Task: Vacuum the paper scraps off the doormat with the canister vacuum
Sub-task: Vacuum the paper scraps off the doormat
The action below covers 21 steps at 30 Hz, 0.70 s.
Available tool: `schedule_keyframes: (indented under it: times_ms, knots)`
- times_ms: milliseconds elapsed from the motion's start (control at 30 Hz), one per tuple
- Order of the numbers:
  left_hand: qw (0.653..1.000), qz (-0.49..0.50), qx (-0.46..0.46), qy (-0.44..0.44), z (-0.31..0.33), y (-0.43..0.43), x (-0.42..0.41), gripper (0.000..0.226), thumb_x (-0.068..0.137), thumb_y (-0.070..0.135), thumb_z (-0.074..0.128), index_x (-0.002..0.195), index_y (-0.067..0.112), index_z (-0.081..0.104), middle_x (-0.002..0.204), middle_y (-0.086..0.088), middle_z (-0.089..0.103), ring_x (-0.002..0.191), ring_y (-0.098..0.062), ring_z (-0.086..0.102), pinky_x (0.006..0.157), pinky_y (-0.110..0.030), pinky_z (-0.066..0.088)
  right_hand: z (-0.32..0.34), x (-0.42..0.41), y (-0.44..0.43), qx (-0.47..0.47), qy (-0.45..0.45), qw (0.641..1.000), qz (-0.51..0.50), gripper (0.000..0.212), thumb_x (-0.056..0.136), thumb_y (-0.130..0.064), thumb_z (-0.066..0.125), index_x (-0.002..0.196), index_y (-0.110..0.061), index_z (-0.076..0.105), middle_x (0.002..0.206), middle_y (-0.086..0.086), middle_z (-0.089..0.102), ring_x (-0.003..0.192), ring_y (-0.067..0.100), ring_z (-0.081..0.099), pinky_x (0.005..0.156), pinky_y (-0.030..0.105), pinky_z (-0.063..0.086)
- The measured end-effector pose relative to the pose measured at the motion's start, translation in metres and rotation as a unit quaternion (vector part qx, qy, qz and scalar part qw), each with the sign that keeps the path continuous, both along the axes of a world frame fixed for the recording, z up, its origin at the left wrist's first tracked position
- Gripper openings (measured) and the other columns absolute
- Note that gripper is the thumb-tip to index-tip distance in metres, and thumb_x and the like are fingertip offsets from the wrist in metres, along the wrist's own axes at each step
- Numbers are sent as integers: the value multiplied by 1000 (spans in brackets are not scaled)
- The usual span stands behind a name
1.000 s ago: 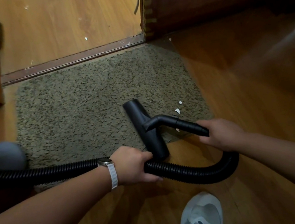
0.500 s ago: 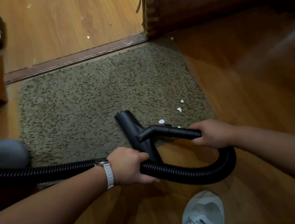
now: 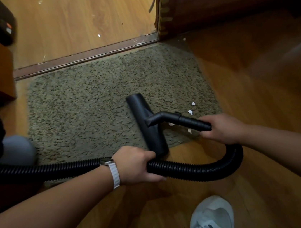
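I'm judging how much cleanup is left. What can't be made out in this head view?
Head view:
- Under the nozzle and wand: any scraps on the doormat there are hidden.
- Doormat's near-left corner: covered by the hose and left forearm.
- Canister: cut off by the left edge, where the hose leads.
- Dark object, upper left: blurred and cut off by the edge.

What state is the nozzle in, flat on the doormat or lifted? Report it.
Flat, it seems: the nozzle lies along the doormat with no gap showing beneath.
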<state>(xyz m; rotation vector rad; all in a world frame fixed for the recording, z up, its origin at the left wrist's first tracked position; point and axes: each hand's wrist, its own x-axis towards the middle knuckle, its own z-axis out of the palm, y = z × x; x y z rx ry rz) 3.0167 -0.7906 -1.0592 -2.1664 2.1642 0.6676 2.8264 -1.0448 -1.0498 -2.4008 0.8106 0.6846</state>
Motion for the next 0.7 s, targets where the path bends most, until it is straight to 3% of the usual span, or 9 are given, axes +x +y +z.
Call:
schedule_keyframes:
  times_ms: [267, 433, 700]
  knots:
    - [1000, -16, -6, -1, -4, -9, -12, 78, 67, 93, 25, 96, 29, 60, 76, 8, 64, 69, -14, 63, 60, -27, 50, 6, -21, 2, 12, 27, 1000, -5, 10, 90, -34, 64, 99, -33, 60, 71, -7, 59, 65, 11, 57, 55, 26, 38]
    - [1000, -8, -10, 2, -7, -8, -12, 82, 64, 94, 23, 99, 31, 62, 77, 7, 67, 71, -12, 65, 60, -27, 50, 2, -19, 2, 1, 40, 999, 9, 17, 90, -37, 62, 106, -31, 59, 76, -8, 61, 65, 4, 54, 52, 25, 36]
    - [1000, -24, -4, -17, -3, -6, -9, 71, 68, 92, 32, 90, 28, 56, 75, 7, 66, 71, -15, 64, 57, -26, 39, 3, -20, 13, -60, 34, 997, 44, 16, 91, -40, 57, 102, -30, 52, 74, -7, 56, 64, 11, 53, 56, 31, 45]
